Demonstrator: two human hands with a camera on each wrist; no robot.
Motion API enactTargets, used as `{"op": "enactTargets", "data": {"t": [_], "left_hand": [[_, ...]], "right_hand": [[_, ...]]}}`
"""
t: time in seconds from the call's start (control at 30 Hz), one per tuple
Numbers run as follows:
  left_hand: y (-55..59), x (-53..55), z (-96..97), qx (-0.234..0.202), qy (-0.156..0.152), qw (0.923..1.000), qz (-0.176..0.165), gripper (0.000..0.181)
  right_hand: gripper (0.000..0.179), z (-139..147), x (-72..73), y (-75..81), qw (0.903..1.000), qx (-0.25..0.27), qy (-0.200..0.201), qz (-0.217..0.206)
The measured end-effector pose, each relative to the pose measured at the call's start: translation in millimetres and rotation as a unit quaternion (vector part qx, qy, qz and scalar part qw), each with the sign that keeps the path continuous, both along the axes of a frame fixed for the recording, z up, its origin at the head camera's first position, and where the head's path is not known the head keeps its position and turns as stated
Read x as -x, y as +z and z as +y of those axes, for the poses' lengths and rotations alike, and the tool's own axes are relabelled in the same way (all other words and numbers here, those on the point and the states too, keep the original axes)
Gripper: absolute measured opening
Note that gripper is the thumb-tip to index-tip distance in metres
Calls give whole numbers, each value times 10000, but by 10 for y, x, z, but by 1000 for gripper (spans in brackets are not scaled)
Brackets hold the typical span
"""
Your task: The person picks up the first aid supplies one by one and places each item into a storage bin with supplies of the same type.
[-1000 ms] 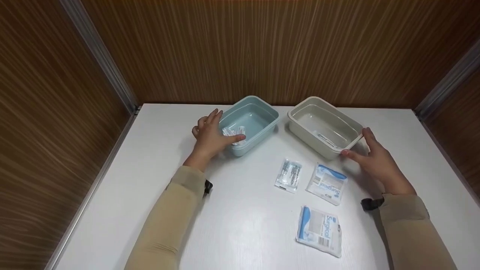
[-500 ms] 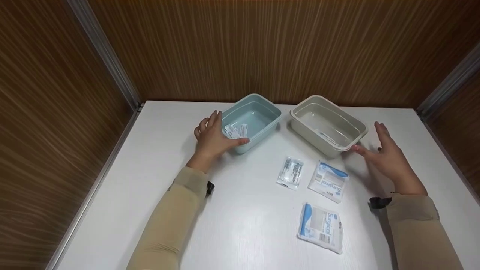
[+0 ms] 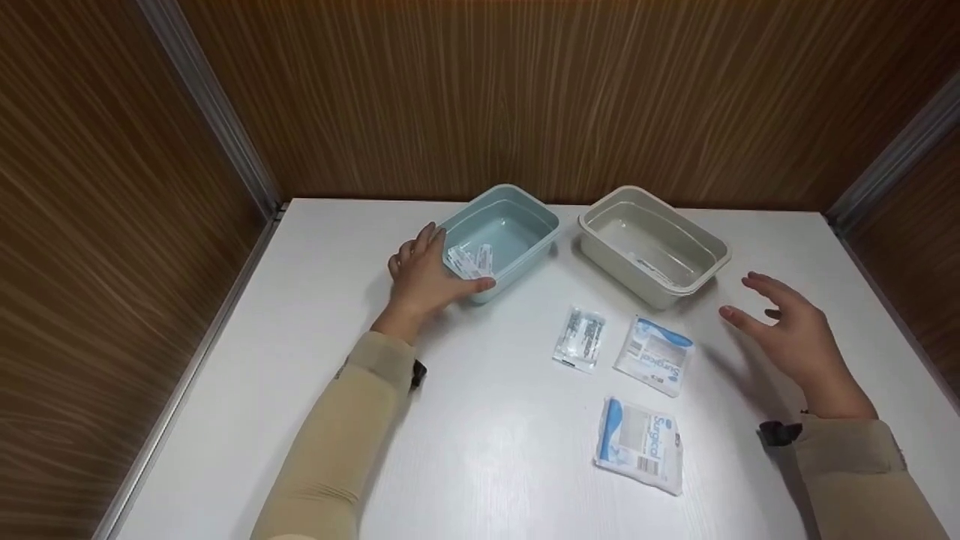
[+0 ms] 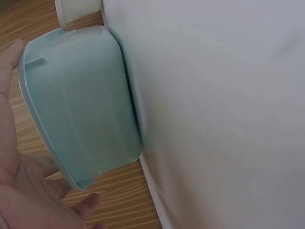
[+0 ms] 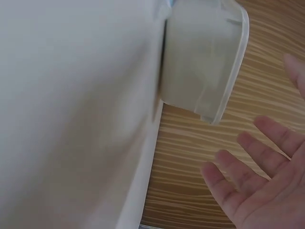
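A light blue plastic bin [image 3: 517,259] stands at the back of the table with several small printed packets [image 3: 472,261] inside. My left hand [image 3: 427,277] spans its near-left end, thumb at one corner of the rim and fingers at the other; in the left wrist view some fingers stand off the wall. Beside it is a beige bin [image 3: 630,274] holding a white printed packet [image 3: 651,268], partly hidden by the near wall. Off to that bin's right, my right hand [image 3: 799,334] hovers apart from it with fingers spread, holding nothing, as the right wrist view confirms.
In front of the bins lie a clear-and-white printed sachet [image 3: 580,339] and two white-and-blue "Surgical" packets, one farther back [image 3: 655,356] and one nearer [image 3: 640,446]. The white table [image 3: 465,450] meets brown wood-grain panels [image 3: 480,97] at the back and sides.
My right hand has let go of the beige bin's near-right end and moved away, right and toward me. My left hand stays at the blue bin; both bins stand much as before.
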State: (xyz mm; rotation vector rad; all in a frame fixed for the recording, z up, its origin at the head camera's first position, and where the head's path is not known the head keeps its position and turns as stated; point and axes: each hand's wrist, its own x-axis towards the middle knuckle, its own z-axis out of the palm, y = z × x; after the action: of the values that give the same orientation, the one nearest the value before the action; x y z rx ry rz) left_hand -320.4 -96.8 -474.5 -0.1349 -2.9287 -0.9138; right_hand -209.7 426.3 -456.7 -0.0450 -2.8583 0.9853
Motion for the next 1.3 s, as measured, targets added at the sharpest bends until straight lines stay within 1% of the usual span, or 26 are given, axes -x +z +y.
{"op": "enactTargets", "data": {"t": [0.1, 0.2, 0.4, 0.5, 0.63, 0.73, 0.83, 0.93, 1.07, 1.13, 1.3], "left_hand": [[-5, -14, -28, -21, 15, 10000, -40, 139], [-14, -42, -73, -19, 48, 10000, -83, 138], [-42, -96, -181, -50, 136, 9999, -50, 136], [-58, -136, -227, -97, 149, 9998, -59, 134], [-75, -200, -280, -156, 161, 9997, -61, 134], [-87, -249, -318, -230, 164, 9996, -56, 133], [-105, -314, -360, -266, 178, 9995, -70, 133], [-126, -368, -406, -282, 214, 9994, -67, 134], [-138, -394, -472, -359, 274, 9990, 30, 135], [-161, -408, -509, -397, 321, 9987, 47, 135], [-257, -439, -595, -413, 425, 9982, -73, 136]], "right_hand": [[89, -54, -40, -35, 9995, -61, 221, -201], [91, -131, -59, -60, 9971, -144, 484, -573], [96, -316, -33, -100, 9862, -301, 1163, -1136], [106, -396, -30, -115, 9804, -289, 1356, -1402], [123, -475, -38, -132, 9751, -331, 1404, -1686], [129, -515, -48, -143, 9739, -396, 1403, -1741], [129, -547, -71, -175, 9738, -404, 1465, -1691], [124, -572, -85, -215, 9742, -404, 1584, -1557], [117, -614, -46, -240, 9760, -495, 1656, -1324], [114, -648, -18, -258, 9761, -566, 1641, -1308], [109, -723, 17, -335, 9742, -715, 1648, -1365]]}}
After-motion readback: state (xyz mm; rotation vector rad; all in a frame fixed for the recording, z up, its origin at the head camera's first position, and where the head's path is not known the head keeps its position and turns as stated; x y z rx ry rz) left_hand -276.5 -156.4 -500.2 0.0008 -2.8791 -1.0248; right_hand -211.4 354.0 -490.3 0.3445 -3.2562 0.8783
